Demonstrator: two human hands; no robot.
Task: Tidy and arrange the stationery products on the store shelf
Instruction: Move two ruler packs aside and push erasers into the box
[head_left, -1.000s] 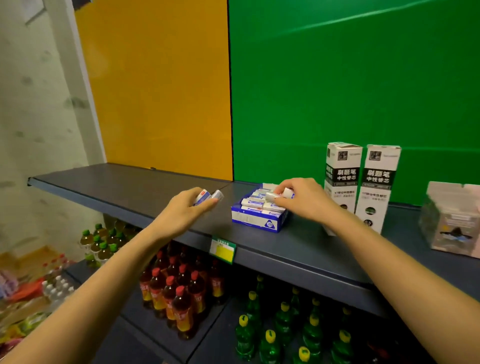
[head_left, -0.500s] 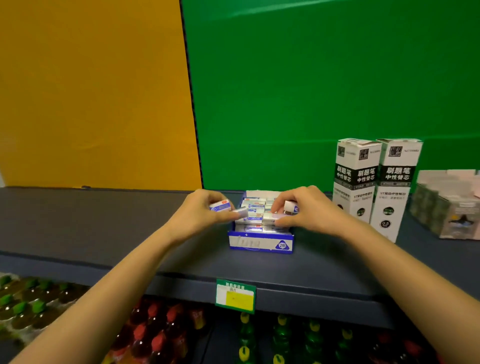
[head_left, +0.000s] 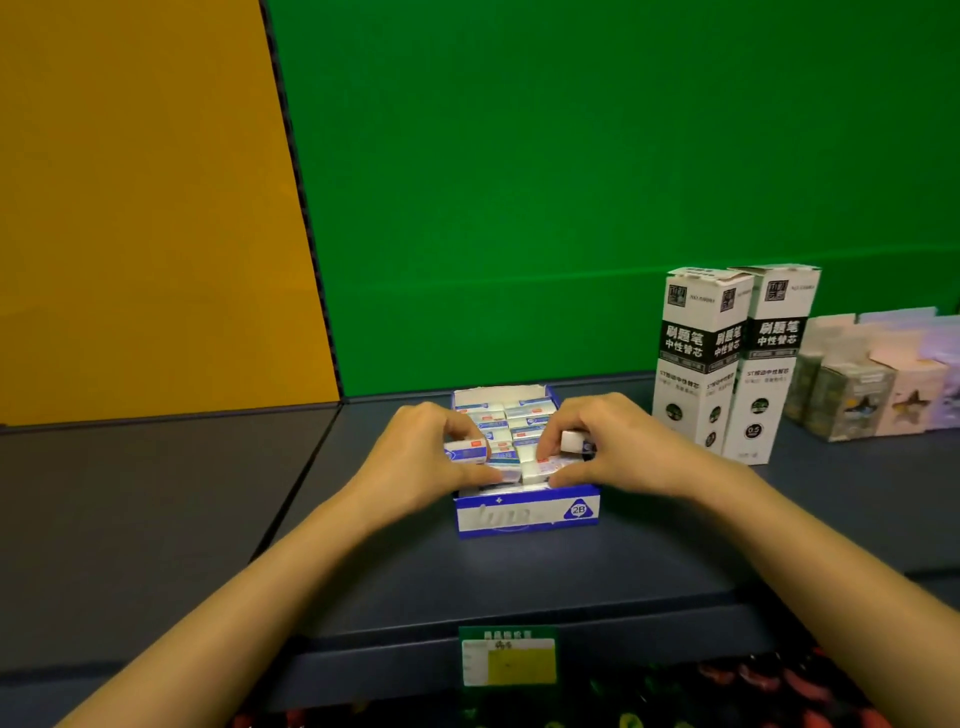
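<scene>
Both hands sit at the box of erasers, one on each side of its open top. On my feed the left hand has its fingers curled round a blue-and-white eraser at the box's left edge, with the thumb lying across the packed erasers near the front wall. The right hand pinches a second eraser, its white end facing me, just above the right half of the box; that thumb rests low against the front row. I cannot tell whether either eraser has gone down into its row or is held just above it.

The box stands on the dark shelf, near the back, in front of the green wall. It is blue and white, marked 2B on the front, and filled with erasers in two columns.

To the right, two tall black-and-white refill boxes stand upright, touching each other, and beyond them a cluster of small pale packs. A green and yellow price tag hangs on the shelf's front edge. A yellow wall fills the left.
</scene>
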